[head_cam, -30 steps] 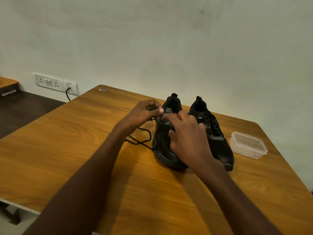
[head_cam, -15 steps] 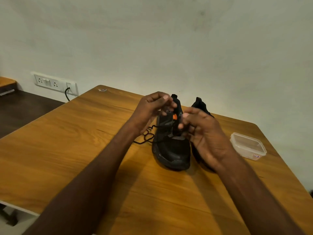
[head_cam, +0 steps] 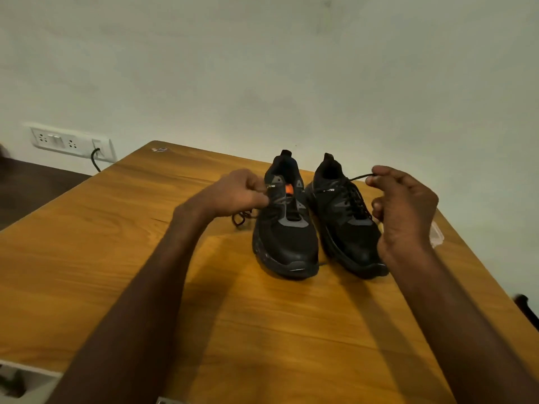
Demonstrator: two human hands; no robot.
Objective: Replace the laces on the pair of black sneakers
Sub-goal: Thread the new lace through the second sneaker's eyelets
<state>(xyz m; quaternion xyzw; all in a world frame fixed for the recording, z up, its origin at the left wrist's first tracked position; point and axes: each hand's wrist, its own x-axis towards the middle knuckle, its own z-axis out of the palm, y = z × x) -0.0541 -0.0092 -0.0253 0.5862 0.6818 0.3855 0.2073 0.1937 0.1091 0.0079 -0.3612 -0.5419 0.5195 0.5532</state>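
Head view: our right hand fingers pinch the laced black mesh sneaker's black lace end; our left hand fingers are curled, clamped on a loose black lace beside the unlaced black mesh sneaker.

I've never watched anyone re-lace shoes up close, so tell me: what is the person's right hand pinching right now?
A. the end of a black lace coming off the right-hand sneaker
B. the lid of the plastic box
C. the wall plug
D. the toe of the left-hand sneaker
A: the right hand pinches the black lace, which runs taut from the right-hand sneaker to its fingertips.
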